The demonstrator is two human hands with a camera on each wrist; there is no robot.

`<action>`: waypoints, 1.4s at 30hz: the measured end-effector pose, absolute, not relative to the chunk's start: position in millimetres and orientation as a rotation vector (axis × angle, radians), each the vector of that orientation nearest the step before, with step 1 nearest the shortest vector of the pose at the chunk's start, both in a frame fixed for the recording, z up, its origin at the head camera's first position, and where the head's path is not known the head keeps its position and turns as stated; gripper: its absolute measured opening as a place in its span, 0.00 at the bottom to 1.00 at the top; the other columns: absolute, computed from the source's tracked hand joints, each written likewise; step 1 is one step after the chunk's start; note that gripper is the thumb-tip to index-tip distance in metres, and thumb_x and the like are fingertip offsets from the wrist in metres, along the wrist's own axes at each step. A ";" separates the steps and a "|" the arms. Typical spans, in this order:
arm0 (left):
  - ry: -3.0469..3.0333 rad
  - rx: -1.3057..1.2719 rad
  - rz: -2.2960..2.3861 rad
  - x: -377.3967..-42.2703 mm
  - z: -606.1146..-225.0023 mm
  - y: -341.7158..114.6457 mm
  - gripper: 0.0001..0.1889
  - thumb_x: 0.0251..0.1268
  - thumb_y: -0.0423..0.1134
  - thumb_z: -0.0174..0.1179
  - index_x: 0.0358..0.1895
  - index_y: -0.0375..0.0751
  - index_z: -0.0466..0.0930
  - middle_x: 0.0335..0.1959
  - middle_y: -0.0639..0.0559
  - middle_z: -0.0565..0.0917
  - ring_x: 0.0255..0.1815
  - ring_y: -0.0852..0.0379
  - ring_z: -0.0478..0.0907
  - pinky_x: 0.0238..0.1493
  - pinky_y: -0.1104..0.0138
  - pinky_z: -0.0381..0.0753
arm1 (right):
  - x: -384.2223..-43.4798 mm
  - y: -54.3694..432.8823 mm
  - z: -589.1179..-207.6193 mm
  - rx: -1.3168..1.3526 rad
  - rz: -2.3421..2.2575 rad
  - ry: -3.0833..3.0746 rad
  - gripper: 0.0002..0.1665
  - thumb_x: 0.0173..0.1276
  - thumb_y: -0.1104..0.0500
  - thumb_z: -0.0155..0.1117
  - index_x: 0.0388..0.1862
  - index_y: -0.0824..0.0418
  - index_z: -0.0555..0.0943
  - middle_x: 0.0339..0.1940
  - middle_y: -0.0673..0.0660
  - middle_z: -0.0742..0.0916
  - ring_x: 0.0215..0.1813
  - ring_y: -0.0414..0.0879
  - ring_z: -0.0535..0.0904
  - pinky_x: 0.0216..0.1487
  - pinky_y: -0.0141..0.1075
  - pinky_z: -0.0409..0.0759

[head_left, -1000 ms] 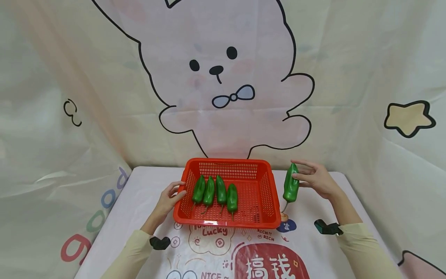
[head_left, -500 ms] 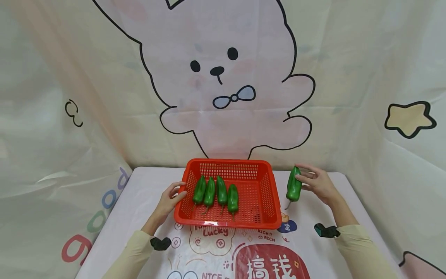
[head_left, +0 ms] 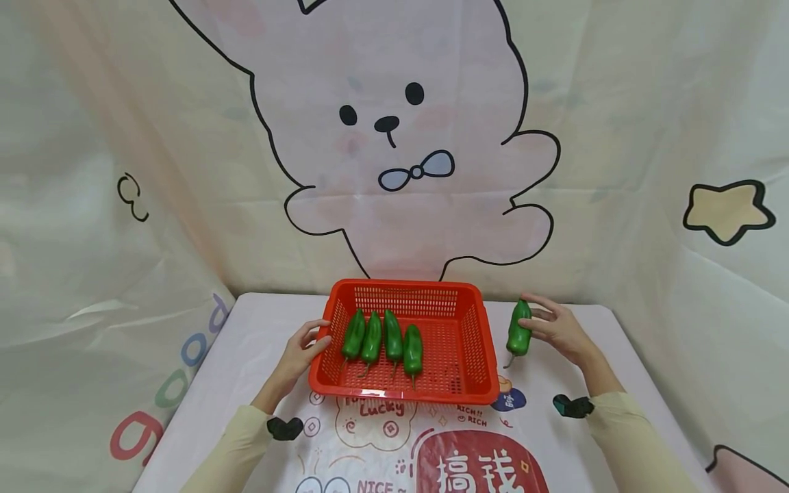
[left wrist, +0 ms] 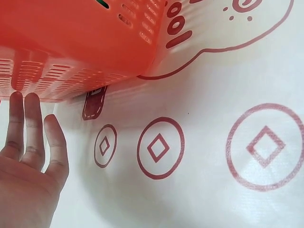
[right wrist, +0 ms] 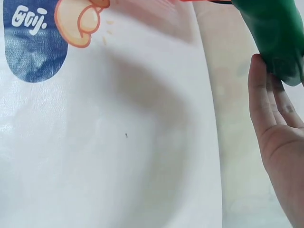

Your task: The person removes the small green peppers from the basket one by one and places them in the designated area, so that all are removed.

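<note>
Right of the basket, my right hand [head_left: 557, 332] holds a green pepper [head_left: 518, 337] by its tip end, thumb against fingers, stem pointing down. In the right wrist view the fingers of the right hand [right wrist: 278, 123] reach up to the pepper [right wrist: 278, 40]; the thumb is hidden. My left hand [head_left: 300, 356] grips the left rim of the red plastic basket [head_left: 456, 397]. In the left wrist view, straight fingers of the left hand [left wrist: 31, 156] touch the basket's outer wall [left wrist: 85, 47]. Several green peppers [head_left: 392, 337] lie side by side in the basket's left half.
A white printed cloth [head_left: 394, 472] covers the table beneath the basket. Behind it hangs a curtain [head_left: 394, 219] with a cartoon animal, and fabric walls stand at both sides. The right part of the basket floor is bare.
My right hand has moved slightly right and down with the pepper, a little farther from the basket. The left hand and the peppers in the basket keep their places.
</note>
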State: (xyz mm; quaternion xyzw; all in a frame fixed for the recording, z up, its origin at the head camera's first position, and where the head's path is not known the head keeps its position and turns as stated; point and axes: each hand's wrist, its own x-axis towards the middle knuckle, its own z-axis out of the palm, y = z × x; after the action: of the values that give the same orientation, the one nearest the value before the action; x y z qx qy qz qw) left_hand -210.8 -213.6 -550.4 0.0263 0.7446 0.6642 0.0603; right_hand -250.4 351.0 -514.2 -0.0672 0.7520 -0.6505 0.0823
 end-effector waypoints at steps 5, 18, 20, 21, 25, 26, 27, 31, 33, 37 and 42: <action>2.264 0.070 2.004 -211.1 -549.3 -214.4 0.23 0.74 0.42 0.63 0.68 0.46 0.71 0.61 0.33 0.75 0.56 0.36 0.78 0.47 0.55 0.86 | -259.0 351.4 -522.9 -0.234 -1.826 2.315 0.37 0.69 0.62 0.72 0.74 0.62 0.69 0.69 0.74 0.70 0.63 0.59 0.75 0.50 0.43 0.84; 2.267 0.064 2.006 -211.4 -552.2 -216.7 0.24 0.74 0.41 0.63 0.69 0.45 0.70 0.62 0.33 0.74 0.57 0.36 0.77 0.49 0.54 0.85 | -269.3 346.7 -537.8 -0.270 -1.709 2.389 0.36 0.69 0.60 0.73 0.72 0.66 0.70 0.72 0.74 0.67 0.70 0.74 0.64 0.50 0.45 0.84; 2.262 0.070 2.010 -211.1 -551.9 -216.1 0.24 0.74 0.41 0.63 0.69 0.45 0.70 0.62 0.33 0.74 0.57 0.36 0.78 0.48 0.54 0.85 | -270.2 345.9 -537.3 -0.299 -1.688 2.411 0.35 0.69 0.60 0.72 0.71 0.68 0.70 0.72 0.75 0.67 0.70 0.75 0.63 0.50 0.45 0.84; 2.261 0.069 2.006 -211.1 -552.2 -216.1 0.24 0.74 0.42 0.63 0.69 0.45 0.70 0.61 0.33 0.74 0.56 0.36 0.78 0.48 0.54 0.85 | -271.2 345.7 -537.8 -0.310 -1.672 2.422 0.35 0.70 0.60 0.71 0.71 0.69 0.70 0.72 0.75 0.67 0.69 0.75 0.64 0.50 0.45 0.85; 2.250 0.073 2.003 -211.0 -551.7 -215.3 0.25 0.74 0.43 0.63 0.69 0.45 0.70 0.61 0.33 0.74 0.57 0.35 0.77 0.48 0.54 0.85 | -273.3 344.1 -537.8 -0.310 -1.630 2.430 0.35 0.69 0.60 0.72 0.71 0.69 0.71 0.71 0.75 0.69 0.67 0.75 0.67 0.50 0.46 0.85; 2.250 0.068 2.002 -211.4 -551.7 -215.4 0.25 0.74 0.43 0.63 0.69 0.45 0.70 0.62 0.33 0.74 0.57 0.35 0.77 0.48 0.54 0.85 | -273.8 343.7 -537.9 -0.306 -1.612 2.432 0.35 0.69 0.59 0.72 0.71 0.69 0.71 0.71 0.74 0.70 0.67 0.74 0.67 0.50 0.46 0.84; 2.250 0.065 2.001 -211.8 -551.8 -215.6 0.25 0.73 0.44 0.64 0.69 0.46 0.71 0.62 0.33 0.73 0.58 0.35 0.77 0.48 0.54 0.85 | -274.3 343.3 -538.1 -0.305 -1.596 2.434 0.35 0.69 0.58 0.72 0.71 0.68 0.72 0.71 0.73 0.70 0.68 0.73 0.67 0.51 0.46 0.84; 2.240 0.060 2.019 -213.2 -552.1 -215.6 0.24 0.73 0.43 0.64 0.69 0.46 0.71 0.64 0.33 0.73 0.59 0.34 0.76 0.48 0.52 0.85 | -277.1 341.9 -541.7 -0.321 -1.546 2.433 0.35 0.70 0.56 0.72 0.72 0.66 0.73 0.72 0.71 0.71 0.70 0.72 0.64 0.55 0.48 0.82; 2.239 0.056 2.020 -213.6 -553.0 -215.3 0.25 0.73 0.43 0.64 0.69 0.46 0.70 0.65 0.34 0.72 0.60 0.34 0.76 0.49 0.52 0.84 | -278.4 341.4 -545.1 -0.317 -1.537 2.428 0.36 0.70 0.57 0.72 0.72 0.66 0.72 0.72 0.70 0.71 0.71 0.71 0.64 0.57 0.50 0.80; 2.233 0.050 2.011 -213.6 -554.4 -214.7 0.25 0.74 0.42 0.63 0.70 0.45 0.69 0.66 0.34 0.71 0.61 0.34 0.75 0.49 0.52 0.84 | -279.0 340.7 -551.4 -0.317 -1.513 2.446 0.34 0.70 0.58 0.72 0.72 0.65 0.74 0.71 0.70 0.73 0.71 0.71 0.64 0.60 0.56 0.77; 2.232 0.054 2.002 -211.7 -548.3 -212.2 0.24 0.76 0.39 0.61 0.70 0.43 0.68 0.64 0.31 0.71 0.59 0.33 0.76 0.49 0.52 0.84 | -278.3 340.4 -556.1 -0.287 -1.507 2.476 0.32 0.69 0.59 0.72 0.70 0.65 0.76 0.70 0.71 0.74 0.71 0.72 0.65 0.62 0.61 0.73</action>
State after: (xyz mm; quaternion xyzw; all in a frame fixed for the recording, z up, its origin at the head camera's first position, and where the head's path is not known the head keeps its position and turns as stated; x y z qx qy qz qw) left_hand -211.7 -212.2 -548.3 0.0179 0.7424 0.6659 0.0711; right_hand -278.3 340.4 -556.1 -0.0978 0.8446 -0.5139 0.1141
